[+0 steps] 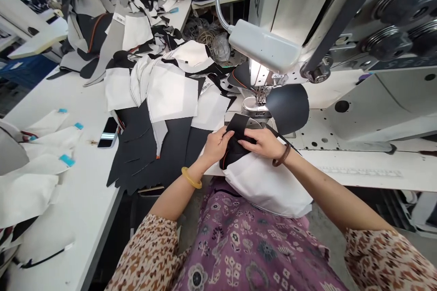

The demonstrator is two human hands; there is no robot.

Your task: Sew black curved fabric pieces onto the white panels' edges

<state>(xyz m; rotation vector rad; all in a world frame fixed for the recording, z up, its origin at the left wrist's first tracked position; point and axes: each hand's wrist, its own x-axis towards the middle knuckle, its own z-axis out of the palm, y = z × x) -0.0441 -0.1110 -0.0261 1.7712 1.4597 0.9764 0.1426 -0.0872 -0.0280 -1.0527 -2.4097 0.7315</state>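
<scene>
Left hand (216,145) and right hand (259,142), fingers half curled, both pinch a curved black fabric panel (235,152) above white cloth (266,191), just before the silver sewing-machine presser foot (256,107).

Left hand (218,145) and right hand (259,142) pinch a curved black fabric panel (237,145) | white fabric (262,188) drapes below it, over the lap | sewing machine presser foot (259,100) just beyond | flat black panels (150,154) and white pieces (170,93) piled on the white counter (82,177) | smartphone (108,132) beside them
</scene>
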